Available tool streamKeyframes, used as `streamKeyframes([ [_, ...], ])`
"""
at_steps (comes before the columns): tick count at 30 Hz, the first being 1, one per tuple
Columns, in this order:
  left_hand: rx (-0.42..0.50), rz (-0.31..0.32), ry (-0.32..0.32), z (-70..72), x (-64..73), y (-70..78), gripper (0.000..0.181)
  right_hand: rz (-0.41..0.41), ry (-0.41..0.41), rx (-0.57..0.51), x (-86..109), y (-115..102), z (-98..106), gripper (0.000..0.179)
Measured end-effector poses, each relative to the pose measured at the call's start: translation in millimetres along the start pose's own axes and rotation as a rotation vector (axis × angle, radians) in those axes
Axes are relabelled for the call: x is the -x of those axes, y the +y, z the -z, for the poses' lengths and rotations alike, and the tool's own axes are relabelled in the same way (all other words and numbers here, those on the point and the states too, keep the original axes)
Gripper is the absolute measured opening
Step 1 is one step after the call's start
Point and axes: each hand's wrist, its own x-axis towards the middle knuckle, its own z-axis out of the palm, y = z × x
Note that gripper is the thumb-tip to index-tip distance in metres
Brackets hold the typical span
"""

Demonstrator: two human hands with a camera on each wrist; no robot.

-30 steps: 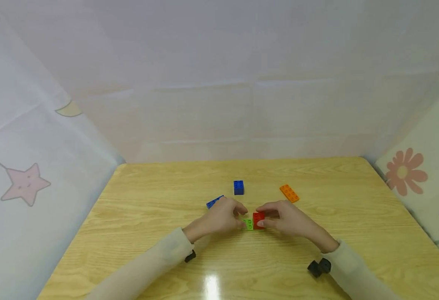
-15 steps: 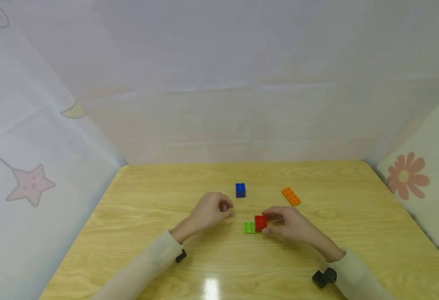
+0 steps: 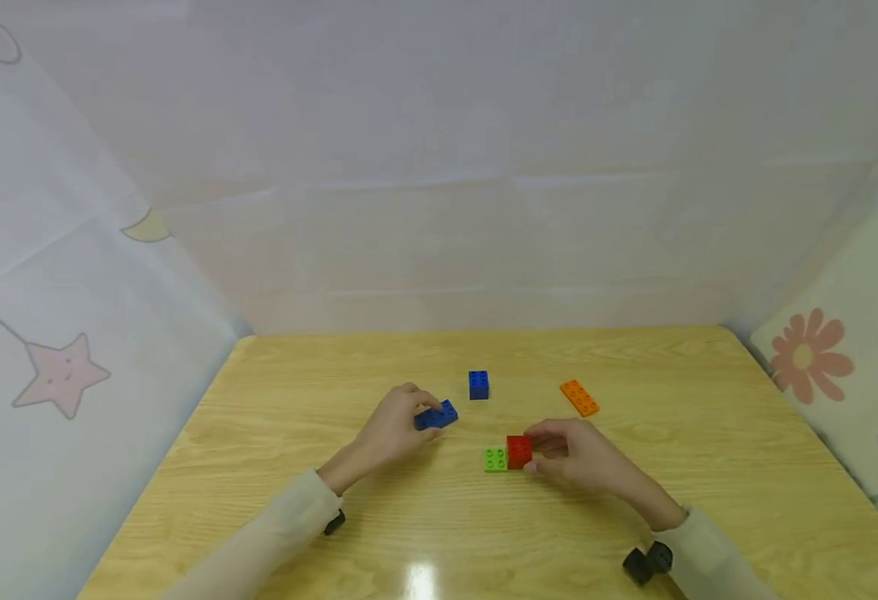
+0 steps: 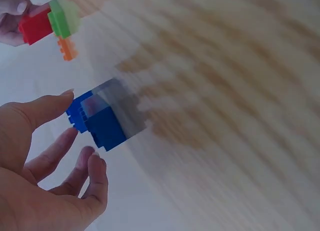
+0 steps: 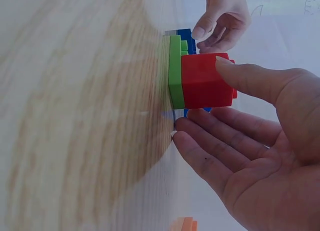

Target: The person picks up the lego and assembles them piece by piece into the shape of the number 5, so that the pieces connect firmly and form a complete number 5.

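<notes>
A red toy building brick (image 3: 519, 452) stands on the right half of a green plate (image 3: 494, 460), whose studs show on the left half. My right hand (image 3: 577, 454) holds the red brick by its right side, the thumb (image 5: 237, 76) on one face and fingers along the opposite side. My left hand (image 3: 389, 425) is over a flat blue plate (image 3: 436, 416) on the table, index fingertip above its far side and thumb at its near edge. In the left wrist view the fingers are loosely spread next to the blue pieces, which overlap there.
A taller blue brick (image 3: 479, 385) stands behind, near the middle. An orange plate (image 3: 579, 398) lies farther right. The wooden table (image 3: 318, 375) meets hanging sheets (image 3: 423, 233) at the back and both sides.
My left hand has left the green plate and moved left to the blue plate. The right hand stays at the red brick, and the bricks have not shifted on the table.
</notes>
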Motion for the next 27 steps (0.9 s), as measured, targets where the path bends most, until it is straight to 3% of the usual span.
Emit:
streamKeyframes([
  [7, -0.013, 0.056, -0.027, 2.3, 6.6, -8.7, 0.047, 0.024, 0.0, 0.001, -0.1, -1.2, 1.6, 0.045],
  [13, -0.01, 0.064, -0.071, 2.1, 6.5, -11.9, 0.044, 0.024, -0.004, -0.027, 1.2, -1.6, 1.1, 0.044],
  [27, -0.027, 0.084, -0.094, -6.1, -0.1, -13.8, 0.049, 0.008, 0.023, -0.053, 0.5, 0.2, -1.7, 0.041],
])
